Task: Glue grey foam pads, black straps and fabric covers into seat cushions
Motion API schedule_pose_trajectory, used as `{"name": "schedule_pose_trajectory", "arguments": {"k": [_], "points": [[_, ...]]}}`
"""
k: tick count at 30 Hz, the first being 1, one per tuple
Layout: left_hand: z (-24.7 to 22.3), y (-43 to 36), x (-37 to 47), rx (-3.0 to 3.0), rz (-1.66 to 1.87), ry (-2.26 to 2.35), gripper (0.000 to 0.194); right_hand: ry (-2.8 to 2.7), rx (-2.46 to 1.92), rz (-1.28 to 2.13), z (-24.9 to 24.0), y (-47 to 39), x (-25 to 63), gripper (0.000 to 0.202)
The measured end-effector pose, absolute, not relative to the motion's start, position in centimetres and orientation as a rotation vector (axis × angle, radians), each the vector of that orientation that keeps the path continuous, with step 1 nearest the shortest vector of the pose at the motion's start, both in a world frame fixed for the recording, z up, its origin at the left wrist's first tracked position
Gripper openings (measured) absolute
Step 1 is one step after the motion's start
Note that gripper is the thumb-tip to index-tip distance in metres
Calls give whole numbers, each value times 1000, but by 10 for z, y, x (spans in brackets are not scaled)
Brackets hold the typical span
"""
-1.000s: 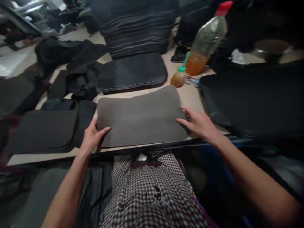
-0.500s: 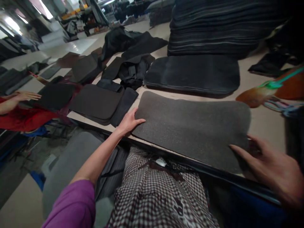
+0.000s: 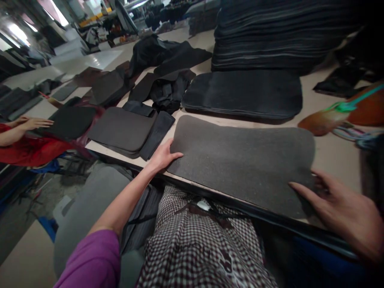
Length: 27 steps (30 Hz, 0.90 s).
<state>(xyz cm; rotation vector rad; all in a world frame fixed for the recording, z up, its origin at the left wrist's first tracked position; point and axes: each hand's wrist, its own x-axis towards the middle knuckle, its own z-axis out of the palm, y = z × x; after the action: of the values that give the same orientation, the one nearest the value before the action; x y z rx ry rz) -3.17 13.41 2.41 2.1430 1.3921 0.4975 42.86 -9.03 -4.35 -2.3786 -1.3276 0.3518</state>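
Hardly moved: both hands' fingers grip grey pad (image 3: 240, 160) ends, long axis left-right.

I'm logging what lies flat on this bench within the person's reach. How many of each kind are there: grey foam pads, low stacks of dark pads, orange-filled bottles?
Grey foam pad, left hand and right hand at its ends: 1
Low stacks of dark pads: 2
Orange-filled bottles: 2
Total: 5

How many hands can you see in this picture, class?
3: the left hand on the grey foam pad's left edge, the right hand at its right edge, and another person's hand far left.
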Motion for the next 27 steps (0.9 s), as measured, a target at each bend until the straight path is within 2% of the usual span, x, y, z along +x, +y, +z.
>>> {"name": "schedule_pose_trajectory", "arguments": {"k": [5,9,11,13,15,19,23,27], "points": [[15,125,-33,2256,557,1409,70,-1414,-2367,279,-28,-89,414,77],[3,115,-34,2518,653,1452,85,-1569,-2232,-160,-19,-93,398,80],[-1,113,-34,2664,589,1423,76,-1657,-2123,-314,-19,-95,393,71],[-3,114,-35,2786,462,1343,59,-1833,-1992,-242,-22,-96,391,49],[-2,116,-35,2852,359,1277,48,-1960,-1894,-85,-25,-97,393,39],[11,115,-30,2827,372,1262,47,-1988,-1845,66,-19,-95,397,40],[28,106,-11,2777,440,1008,46,-1961,-1906,-54,2,-81,376,36],[33,103,21,2763,278,765,49,-1942,-1790,-24,14,-50,327,38]]}}
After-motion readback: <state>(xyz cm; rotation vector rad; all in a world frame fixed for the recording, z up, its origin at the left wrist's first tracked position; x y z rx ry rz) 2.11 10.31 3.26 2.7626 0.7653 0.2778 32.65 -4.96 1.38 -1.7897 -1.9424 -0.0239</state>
